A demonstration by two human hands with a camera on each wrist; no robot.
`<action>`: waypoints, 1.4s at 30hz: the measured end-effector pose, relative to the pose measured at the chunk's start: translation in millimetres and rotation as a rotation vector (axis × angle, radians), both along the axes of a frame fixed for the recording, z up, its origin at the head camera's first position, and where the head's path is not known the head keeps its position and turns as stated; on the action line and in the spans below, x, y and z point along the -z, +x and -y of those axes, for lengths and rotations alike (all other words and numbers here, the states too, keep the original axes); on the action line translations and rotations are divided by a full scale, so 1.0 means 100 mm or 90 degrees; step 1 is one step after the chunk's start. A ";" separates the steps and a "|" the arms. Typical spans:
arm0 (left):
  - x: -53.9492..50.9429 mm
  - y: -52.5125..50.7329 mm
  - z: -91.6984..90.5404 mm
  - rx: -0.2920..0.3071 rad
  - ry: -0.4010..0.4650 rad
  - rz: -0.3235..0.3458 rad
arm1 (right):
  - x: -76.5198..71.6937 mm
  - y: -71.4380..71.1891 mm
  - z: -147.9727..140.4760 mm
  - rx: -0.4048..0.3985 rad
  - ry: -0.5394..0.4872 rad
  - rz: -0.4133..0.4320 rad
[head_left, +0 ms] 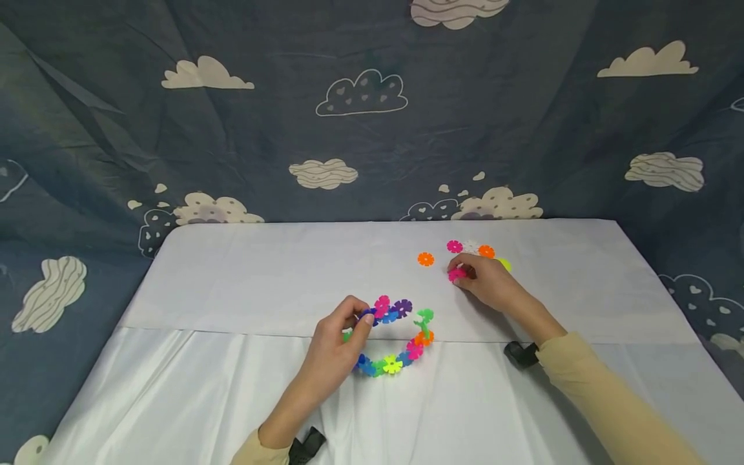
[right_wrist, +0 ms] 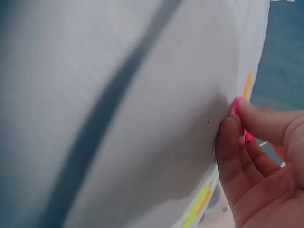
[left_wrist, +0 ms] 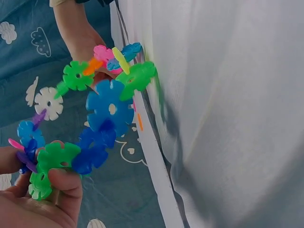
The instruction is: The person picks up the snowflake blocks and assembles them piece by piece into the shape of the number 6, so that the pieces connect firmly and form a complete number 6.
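The left hand (head_left: pixel 334 342) is nearest to me, and its thumb and fingers pinch a flower chain (head_left: pixel 392 365). The chain bends round in a loop. Its long way runs from those fingertips out to the right, and its near side curves below the fingers. The fingers cover part of it, so I can't tell if the ends meet there. On the left wrist camera I see a white flower (left_wrist: pixel 49 103) along one side of the loop and a big blue flower (left_wrist: pixel 110 107) along the other.

Farther off and to the right, the right hand (head_left: pixel 494 282) pinches a pink flower (head_left: pixel 456 275) between thumb and finger. I see that flower nearly edge-on from the right wrist. I can't tell if it touches the white cloth (head_left: pixel 267 278).

Just left of the right fingers lies an orange flower (head_left: pixel 426 259). Just past them are another pink flower (head_left: pixel 454 246), a pale flower (head_left: pixel 470 247) and a second orange one. A yellow flower (head_left: pixel 505 264) peeks out behind the hand, which blocks some of it.

Both arms reach forward in tan sleeves (head_left: pixel 599 394), the left bent up toward the chain, the right slanting in to the left. Farthest from the fingers hangs a dark cloud curtain (head_left: pixel 372 148).
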State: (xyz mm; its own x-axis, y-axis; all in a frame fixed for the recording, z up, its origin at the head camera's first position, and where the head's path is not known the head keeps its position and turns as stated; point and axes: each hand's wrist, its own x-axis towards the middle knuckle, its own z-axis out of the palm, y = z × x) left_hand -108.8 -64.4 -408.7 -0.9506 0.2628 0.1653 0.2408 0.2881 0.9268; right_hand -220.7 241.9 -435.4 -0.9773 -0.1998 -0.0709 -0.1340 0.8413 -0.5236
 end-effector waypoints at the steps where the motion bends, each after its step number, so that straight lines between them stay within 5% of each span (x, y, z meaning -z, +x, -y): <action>1: 0.00 -0.01 0.00 0.000 0.000 0.007 | -0.01 0.02 0.00 0.003 0.002 0.001; 7: 0.01 -0.04 0.00 0.002 0.031 0.071 | -0.05 0.16 0.00 0.005 -0.004 -0.014; 14: 0.03 -0.07 0.01 0.048 0.071 0.100 | -0.14 0.39 0.03 0.021 -0.048 -0.053; 20: 0.05 -0.11 0.03 0.070 0.112 0.104 | -0.27 0.63 0.11 0.082 -0.107 -0.063; 26: 0.08 -0.14 0.04 0.089 0.173 0.151 | -0.40 0.90 0.22 0.111 -0.170 -0.112; 32: 0.11 -0.14 0.05 0.107 0.151 0.172 | -0.53 1.12 0.34 0.096 -0.246 -0.176; 42: 0.04 -0.05 0.05 0.119 0.046 0.108 | -0.61 1.30 0.59 0.069 -0.390 -0.171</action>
